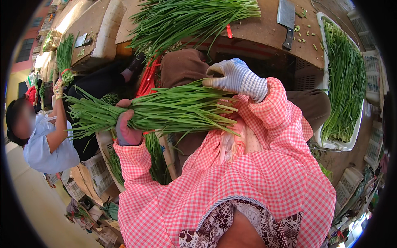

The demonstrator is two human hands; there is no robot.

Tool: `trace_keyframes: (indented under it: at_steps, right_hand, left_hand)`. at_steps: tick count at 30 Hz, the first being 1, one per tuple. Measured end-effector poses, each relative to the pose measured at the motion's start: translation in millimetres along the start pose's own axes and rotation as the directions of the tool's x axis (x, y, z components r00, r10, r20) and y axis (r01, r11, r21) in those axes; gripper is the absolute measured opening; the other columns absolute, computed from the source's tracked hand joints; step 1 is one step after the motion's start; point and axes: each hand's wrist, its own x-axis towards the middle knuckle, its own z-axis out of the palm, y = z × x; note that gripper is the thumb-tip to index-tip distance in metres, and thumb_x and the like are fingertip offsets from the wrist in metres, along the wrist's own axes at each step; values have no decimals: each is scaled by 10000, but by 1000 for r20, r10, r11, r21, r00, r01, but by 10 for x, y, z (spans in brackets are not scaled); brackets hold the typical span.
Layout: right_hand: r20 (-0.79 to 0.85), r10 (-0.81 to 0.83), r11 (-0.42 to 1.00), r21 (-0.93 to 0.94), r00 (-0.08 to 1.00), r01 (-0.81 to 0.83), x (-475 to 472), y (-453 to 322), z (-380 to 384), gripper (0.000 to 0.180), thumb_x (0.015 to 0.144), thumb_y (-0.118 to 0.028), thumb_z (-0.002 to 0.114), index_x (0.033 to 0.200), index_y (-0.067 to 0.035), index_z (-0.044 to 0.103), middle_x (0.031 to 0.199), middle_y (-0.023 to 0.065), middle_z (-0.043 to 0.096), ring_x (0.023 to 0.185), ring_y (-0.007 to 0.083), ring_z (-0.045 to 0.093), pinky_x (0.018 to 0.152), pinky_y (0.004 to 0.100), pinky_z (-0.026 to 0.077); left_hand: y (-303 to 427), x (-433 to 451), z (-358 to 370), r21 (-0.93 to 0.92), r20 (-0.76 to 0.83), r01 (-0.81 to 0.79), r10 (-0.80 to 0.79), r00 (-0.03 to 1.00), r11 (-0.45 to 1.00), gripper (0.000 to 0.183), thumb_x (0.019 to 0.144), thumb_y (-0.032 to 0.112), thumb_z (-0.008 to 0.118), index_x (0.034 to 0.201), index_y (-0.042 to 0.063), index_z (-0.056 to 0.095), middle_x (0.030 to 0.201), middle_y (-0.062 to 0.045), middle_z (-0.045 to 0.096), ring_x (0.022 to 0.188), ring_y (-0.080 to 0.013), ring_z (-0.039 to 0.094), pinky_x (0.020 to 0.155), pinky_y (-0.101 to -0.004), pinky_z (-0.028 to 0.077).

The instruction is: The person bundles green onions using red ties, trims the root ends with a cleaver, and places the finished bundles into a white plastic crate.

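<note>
A bunch of long green garlic chives (173, 108) lies sideways above my lap, leaf tips at the left, pale cut stems at the right. My left hand (126, 124), in a pink and grey glove, grips it towards the leafy end. At the upper right edge of the bunch is my right hand (234, 76), in a striped white and blue glove; its fingertips touch some stems, thumb and fingers curved with a gap between them. Beyond my knees, a loose pile of chives (192, 21) covers part of the wooden board (248, 46). Red ties (148, 79) hang below the pile.
On the board's right lies a cleaver (286, 21) among cut stem bits. A white crate (353, 145) packed with chives stands at the right, another crate (107, 155) at lower left. At the left a seated co-worker (51, 142) holds a tied bunch (64, 55) near a second cleaver (82, 41).
</note>
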Motion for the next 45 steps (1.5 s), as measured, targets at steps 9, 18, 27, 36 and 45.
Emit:
trace_keyframes:
  at_steps: [9,18,27,36,45]
  right_hand:
    - [22,-20,998,-64,1000,21,-17,177,194,307,865,-354,530,985,-116,684,883,134,664,849,324,631,776,387,492]
    - [151,66,980,178,986,-93,-120,136,247,325,867,-355,546,1030,-101,664,889,148,659,839,312,637,765,352,493]
    - [-256,132,841,541,957,28,-233,531,472,255,907,-181,582,1019,43,634,806,81,673,728,100,608,688,243,504]
    - [-342,591,722,628,731,-290,-492,1007,265,213,883,-173,554,963,4,642,666,95,618,541,156,600,526,279,477]
    - [-328,346,906,-125,879,-404,-778,942,-278,549,792,-450,630,1176,-61,577,1028,179,643,954,324,618,842,403,472]
  left_hand:
    - [126,16,277,355,8,-58,59,998,933,321,813,104,502,1107,-23,518,1174,-192,548,1060,-256,537,958,-386,423]
    - [144,156,473,258,149,-220,186,971,941,331,823,137,479,1130,25,533,1259,-219,504,1153,-321,496,986,-442,408]
    - [134,113,581,110,109,-144,132,985,984,290,809,110,497,1088,55,551,1217,-202,528,1131,-318,509,968,-452,425]
    - [-19,140,362,16,87,-122,121,989,992,193,761,84,522,949,45,546,927,-95,523,930,-247,502,918,-390,409]
    - [83,217,419,-13,73,-65,65,995,998,217,772,86,525,986,52,533,954,-82,523,951,-236,507,933,-385,408]
